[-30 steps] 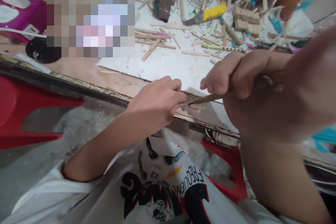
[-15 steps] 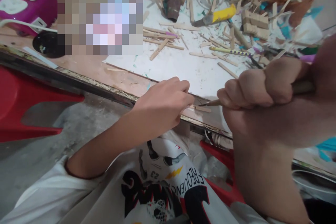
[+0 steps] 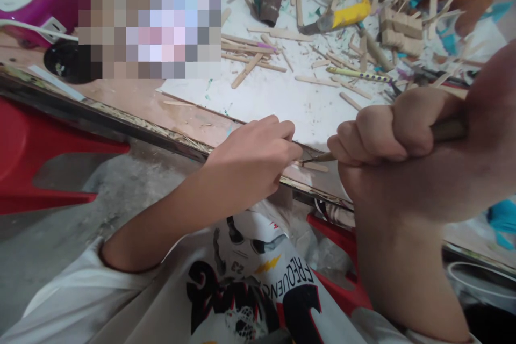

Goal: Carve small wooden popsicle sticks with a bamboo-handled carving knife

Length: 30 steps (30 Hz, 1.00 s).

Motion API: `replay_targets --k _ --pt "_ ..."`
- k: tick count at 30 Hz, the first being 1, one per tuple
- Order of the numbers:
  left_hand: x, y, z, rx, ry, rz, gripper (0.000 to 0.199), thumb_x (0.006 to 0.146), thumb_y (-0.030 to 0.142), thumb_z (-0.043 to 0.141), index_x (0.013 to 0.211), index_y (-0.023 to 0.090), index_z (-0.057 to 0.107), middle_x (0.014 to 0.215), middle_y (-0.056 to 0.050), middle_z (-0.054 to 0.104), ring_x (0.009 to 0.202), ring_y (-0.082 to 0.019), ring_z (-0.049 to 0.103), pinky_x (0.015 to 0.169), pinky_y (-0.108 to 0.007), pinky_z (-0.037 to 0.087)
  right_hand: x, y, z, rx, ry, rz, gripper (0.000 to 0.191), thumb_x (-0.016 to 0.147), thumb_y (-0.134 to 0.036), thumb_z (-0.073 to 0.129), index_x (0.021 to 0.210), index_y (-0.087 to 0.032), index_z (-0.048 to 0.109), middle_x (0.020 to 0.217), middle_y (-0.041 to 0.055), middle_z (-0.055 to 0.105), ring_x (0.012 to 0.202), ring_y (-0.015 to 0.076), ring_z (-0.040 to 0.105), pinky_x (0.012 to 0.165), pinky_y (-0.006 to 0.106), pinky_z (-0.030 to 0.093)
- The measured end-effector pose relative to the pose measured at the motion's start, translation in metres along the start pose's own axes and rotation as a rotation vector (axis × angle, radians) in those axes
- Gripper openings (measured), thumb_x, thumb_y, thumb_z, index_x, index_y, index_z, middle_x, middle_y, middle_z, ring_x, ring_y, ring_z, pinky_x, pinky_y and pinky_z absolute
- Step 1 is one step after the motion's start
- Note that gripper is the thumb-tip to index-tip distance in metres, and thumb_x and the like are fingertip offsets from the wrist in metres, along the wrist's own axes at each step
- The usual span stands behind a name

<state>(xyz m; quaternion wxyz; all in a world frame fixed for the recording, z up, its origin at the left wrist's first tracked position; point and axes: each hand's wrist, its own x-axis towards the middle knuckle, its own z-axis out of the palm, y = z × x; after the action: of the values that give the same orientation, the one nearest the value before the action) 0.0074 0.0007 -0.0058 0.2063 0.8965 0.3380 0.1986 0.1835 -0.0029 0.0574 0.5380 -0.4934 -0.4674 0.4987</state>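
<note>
Near the table's front edge, my left hand (image 3: 258, 156) is closed on a flat wooden stick (image 3: 316, 167), whose free end sticks out to the right of the fingers. My right hand (image 3: 399, 156) makes a fist around a thin pointed tool (image 3: 324, 157) with a greyish handle. The tool's dark tip meets the stick just beside my left fingertips; whether it has pierced the wood cannot be seen. My left thumb is hidden beneath the hand.
White paper (image 3: 258, 91) with loose wooden sticks (image 3: 246, 71) covers the table's middle. A yellow-handled tool (image 3: 350, 13), a stack of sticks (image 3: 401, 29) and a patterned yellow stick (image 3: 358, 75) lie behind. Left are a purple device (image 3: 60, 5), a black dish (image 3: 66, 62) and a red stool (image 3: 24, 156).
The view has shifted slightly. My right fist has moved a little left toward my left hand, with the tool still in it. My left hand keeps its hold on the stick.
</note>
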Motion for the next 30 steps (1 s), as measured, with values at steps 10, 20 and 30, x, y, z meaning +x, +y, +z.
replay_targets --k 10,20,30 --pt "-0.001 0.000 0.000 -0.005 -0.001 0.008 0.021 0.094 0.004 0.057 0.090 0.018 0.073 0.100 -0.006 0.064 0.091 -0.019 0.054 0.074 -0.036 0.041 -0.001 0.001 0.003 -0.021 -0.022 -0.036 0.077 0.100 -0.063 0.061 0.051 -0.021 0.019 0.049 -0.0031 0.006 0.038 0.0110 0.017 0.042 0.038 0.014" --pt "-0.002 -0.002 0.001 0.039 -0.005 -0.004 0.017 0.090 0.005 0.061 0.080 0.019 0.064 0.096 -0.004 0.060 0.089 -0.019 0.052 0.068 -0.037 0.035 -0.003 0.000 0.024 0.106 0.013 -0.108 0.062 0.102 -0.029 0.062 0.059 -0.019 0.018 0.050 -0.0049 0.012 0.043 0.0085 0.007 0.044 0.032 0.012" --pt "0.003 0.000 0.003 0.040 -0.044 -0.067 0.020 0.089 0.005 0.058 0.082 0.019 0.070 0.097 -0.004 0.064 0.092 -0.021 0.055 0.069 -0.038 0.035 -0.013 0.008 0.014 0.083 -0.249 -0.114 0.071 0.090 -0.033 0.071 0.061 -0.020 0.008 0.047 -0.0051 0.015 0.043 0.0093 0.008 0.041 0.032 0.011"
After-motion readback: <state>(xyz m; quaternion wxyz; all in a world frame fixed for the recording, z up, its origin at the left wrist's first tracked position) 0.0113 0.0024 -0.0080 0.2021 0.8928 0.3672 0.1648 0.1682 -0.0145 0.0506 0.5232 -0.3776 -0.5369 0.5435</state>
